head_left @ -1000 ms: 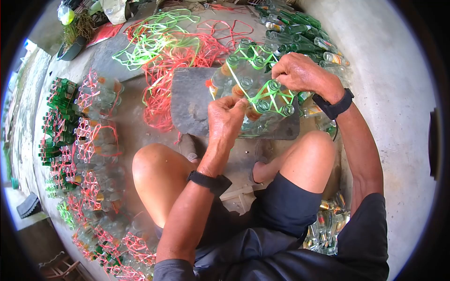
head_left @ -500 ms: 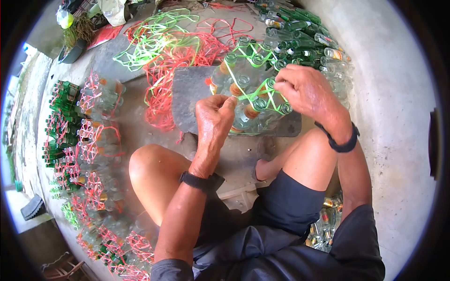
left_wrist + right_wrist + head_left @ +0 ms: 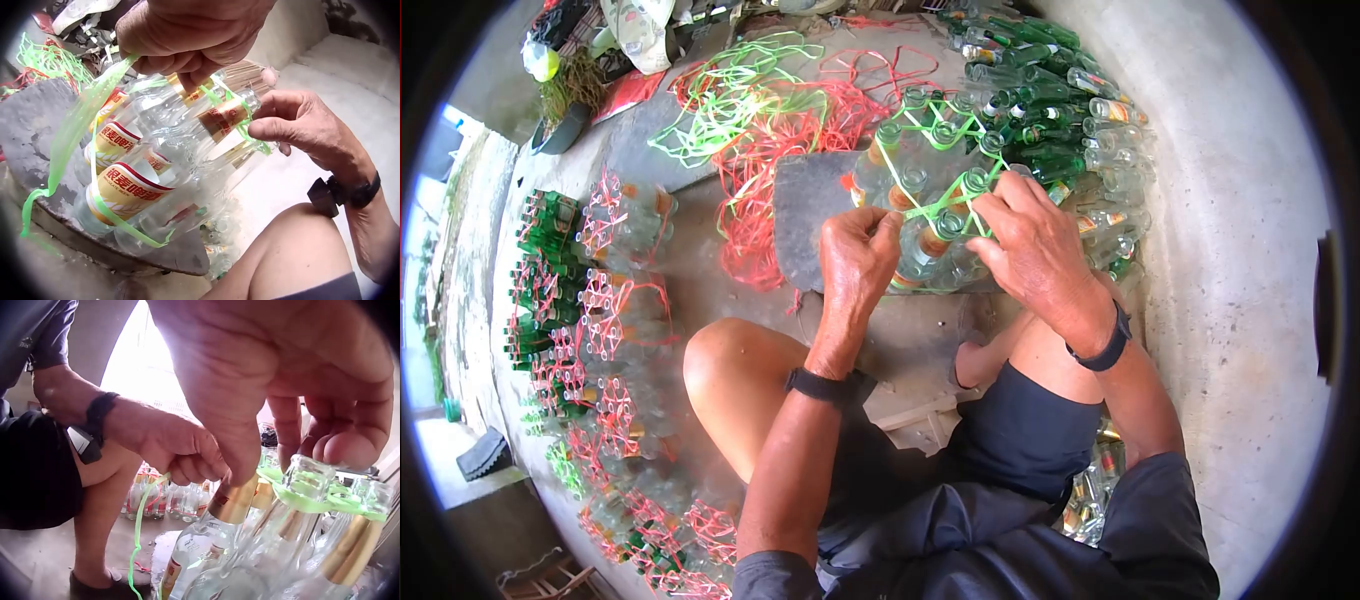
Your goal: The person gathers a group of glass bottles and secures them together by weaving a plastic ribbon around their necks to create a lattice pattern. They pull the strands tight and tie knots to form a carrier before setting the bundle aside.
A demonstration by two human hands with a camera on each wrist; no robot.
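A bundle of clear glass bottles [image 3: 128, 194] with gold-and-red labels stands upright on a dark board [image 3: 805, 220]. Green plastic strap [image 3: 890, 162] is laced around the bottle necks. My left hand [image 3: 858, 258], at the bundle's near left corner, pinches the strap's loose end [image 3: 65, 147], which hangs down beside the bottles. My right hand [image 3: 1045, 250] is over the near right necks, thumb and fingers spread apart. In the right wrist view its fingers are behind a bottle mouth [image 3: 309, 472], close over the strap around that neck.
Piles of red strap [image 3: 750, 235] and green strap [image 3: 700, 110] lie beyond the board. Loose green bottles [image 3: 1040, 110] are stacked at the far right by the wall. Strapped bottle bundles [image 3: 615, 310] line the left side. Bare knees [image 3: 735, 370] flank the near side.
My right hand has come from the bundle's far right toward me and its fingers have spread. My left hand, still pinching the strap, has shifted slightly left.
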